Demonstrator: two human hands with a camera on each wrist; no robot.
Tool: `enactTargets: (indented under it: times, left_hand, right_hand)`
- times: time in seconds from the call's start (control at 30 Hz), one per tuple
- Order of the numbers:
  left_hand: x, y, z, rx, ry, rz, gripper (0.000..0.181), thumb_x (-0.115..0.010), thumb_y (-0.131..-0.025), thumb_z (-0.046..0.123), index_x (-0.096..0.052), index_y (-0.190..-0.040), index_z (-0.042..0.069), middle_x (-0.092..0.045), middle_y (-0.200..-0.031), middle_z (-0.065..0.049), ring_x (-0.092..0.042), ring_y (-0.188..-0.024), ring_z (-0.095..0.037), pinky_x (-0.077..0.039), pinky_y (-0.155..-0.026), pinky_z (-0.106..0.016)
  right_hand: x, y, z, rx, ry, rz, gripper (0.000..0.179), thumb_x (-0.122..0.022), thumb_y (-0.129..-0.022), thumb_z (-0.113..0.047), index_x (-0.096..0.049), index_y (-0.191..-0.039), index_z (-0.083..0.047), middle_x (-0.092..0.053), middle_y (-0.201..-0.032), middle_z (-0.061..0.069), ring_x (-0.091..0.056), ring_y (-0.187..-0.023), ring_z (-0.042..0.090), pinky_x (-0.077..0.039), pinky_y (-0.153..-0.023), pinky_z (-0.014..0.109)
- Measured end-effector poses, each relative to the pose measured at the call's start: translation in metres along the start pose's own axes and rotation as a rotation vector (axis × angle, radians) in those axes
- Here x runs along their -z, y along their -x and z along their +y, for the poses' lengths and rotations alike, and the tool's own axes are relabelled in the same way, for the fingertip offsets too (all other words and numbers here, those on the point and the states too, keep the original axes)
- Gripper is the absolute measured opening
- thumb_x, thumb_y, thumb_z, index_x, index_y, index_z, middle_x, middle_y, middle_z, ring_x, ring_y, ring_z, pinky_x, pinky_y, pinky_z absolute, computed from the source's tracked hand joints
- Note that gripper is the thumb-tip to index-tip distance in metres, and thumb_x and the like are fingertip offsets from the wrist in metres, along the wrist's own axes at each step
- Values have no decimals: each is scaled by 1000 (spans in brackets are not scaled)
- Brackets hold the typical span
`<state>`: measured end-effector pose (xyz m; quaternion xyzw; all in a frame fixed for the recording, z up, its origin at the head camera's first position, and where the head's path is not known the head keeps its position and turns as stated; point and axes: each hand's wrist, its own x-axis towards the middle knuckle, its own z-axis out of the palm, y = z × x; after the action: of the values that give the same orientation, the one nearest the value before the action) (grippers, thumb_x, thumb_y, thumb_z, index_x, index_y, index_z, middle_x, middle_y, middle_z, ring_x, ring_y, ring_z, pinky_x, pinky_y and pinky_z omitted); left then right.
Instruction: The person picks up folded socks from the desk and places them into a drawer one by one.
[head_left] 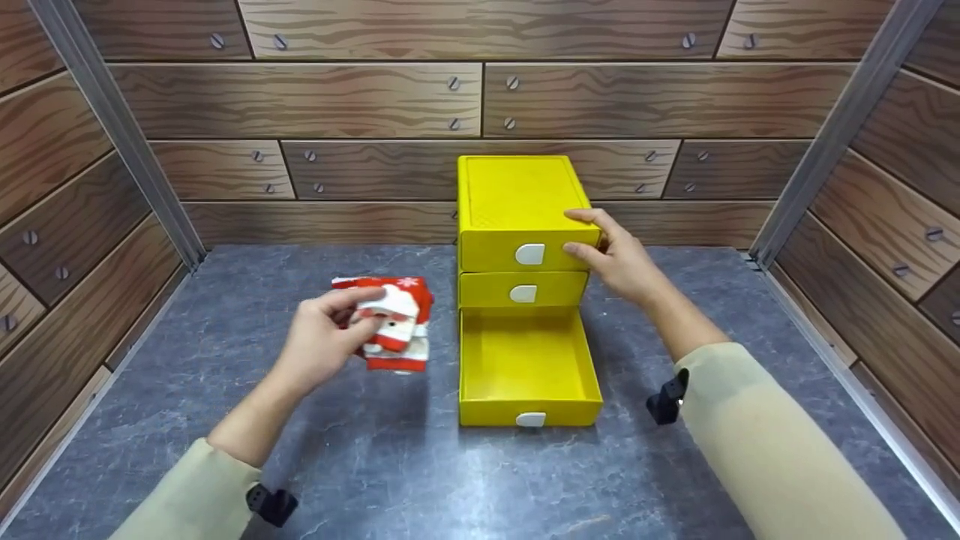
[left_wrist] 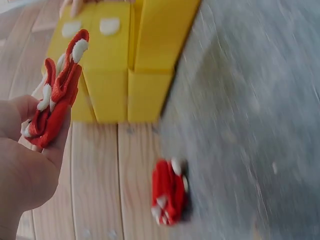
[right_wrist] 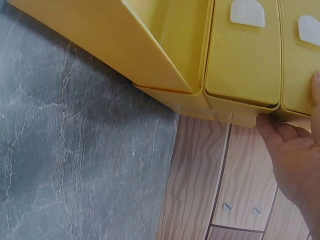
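My left hand [head_left: 322,334] pinches a folded red-and-white Santa sock [head_left: 394,319] between thumb and fingers, above the table left of the yellow drawer cabinet [head_left: 517,191]. In the left wrist view, the held sock [left_wrist: 55,102] is seen edge-on, its layers doubled over. Another folded red-and-white bundle [left_wrist: 169,192] lies on the table, partly behind the held one in the head view. My right hand [head_left: 622,259] grips the cabinet's upper right front corner, thumb on the front and fingers over the top and side. The bottom drawer [head_left: 529,367] is pulled out with nothing inside; the upper two are closed.
A grey marbled tabletop [head_left: 225,360] lies under everything. Wood-patterned panels [head_left: 300,97] rise behind and at both sides, with metal strips at the corners. White tabs mark the drawer fronts.
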<state>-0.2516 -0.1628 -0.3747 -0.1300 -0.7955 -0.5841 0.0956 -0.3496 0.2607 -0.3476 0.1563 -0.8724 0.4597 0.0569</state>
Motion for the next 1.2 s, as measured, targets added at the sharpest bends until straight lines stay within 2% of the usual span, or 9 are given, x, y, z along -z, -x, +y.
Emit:
enactTargets:
  times: [0.17, 0.23, 0.3, 0.47, 0.63, 0.87, 1.0, 1.2]
  left_hand:
    - [-23, 1, 11, -57, 12, -49, 32, -78, -92, -3, -79, -123, 3, -70, -90, -7, -56, -68, -10, -47, -56, -17]
    - [-33, 1, 14, -80, 18, -65, 31, -79, -91, -4, -79, -121, 2, -67, -88, -6, -53, -69, -11, -44, -57, -17]
    - [-43, 1, 16, -86, 21, -79, 31, -80, -90, -3, -80, -121, 3, -67, -94, -7, -55, -74, -12, -46, -60, -17]
    - [-67, 0, 20, -64, 50, -132, 33, -78, -91, -3, -79, -123, 5, -72, -110, -13, -61, -83, -16, -53, -65, -20]
    - [-90, -3, 22, -72, 77, -186, 34, -74, -93, -4, -78, -125, 4, -73, -109, -16, -60, -81, -18, -51, -63, -21]
    - [-116, -7, 21, -18, 110, -258, 32, -75, -96, 4, -78, -127, 9, -70, -123, -14, -66, -93, -19, -60, -77, -28]
    - [-129, -12, 18, 9, 113, -271, 32, -74, -96, 2, -78, -128, 10, -74, -114, -8, -65, -89, -17, -59, -74, -26]
    - [-154, -19, 13, 28, 128, -244, 33, -72, -93, -5, -79, -124, 5, -75, -99, -7, -63, -80, -13, -56, -67, -23]
  right_hand:
    - [0, -1, 0, -7, 16, 3, 54, -65, -107, -35, -47, -158, -28, -58, -136, 19, -59, -108, 29, -51, -88, 40]
    - [0, -1, 0, -8, 17, 4, 54, -65, -107, -35, -47, -158, -28, -58, -137, 19, -59, -109, 30, -51, -89, 40]
    - [0, -1, 0, -9, 17, 5, 54, -65, -107, -34, -47, -158, -28, -58, -137, 20, -59, -109, 30, -51, -89, 41]
    - [0, -1, 1, -2, 27, 11, 53, -65, -108, -34, -48, -158, -27, -59, -134, 20, -59, -106, 29, -51, -88, 39]
    - [0, -1, 1, 15, 33, 25, 52, -65, -108, -32, -49, -157, -25, -61, -127, 20, -59, -102, 29, -51, -85, 36]
    - [-2, -2, 1, 29, 22, 29, 51, -66, -107, -31, -50, -156, -25, -61, -129, 20, -60, -102, 28, -52, -84, 35]
    - [-1, -2, 2, 27, 19, 26, 52, -66, -107, -34, -50, -156, -27, -62, -127, 19, -59, -101, 27, -51, -84, 35]
    - [0, 0, 2, 19, 18, 21, 54, -65, -107, -37, -49, -157, -28, -61, -128, 19, -59, -102, 27, -50, -85, 35]
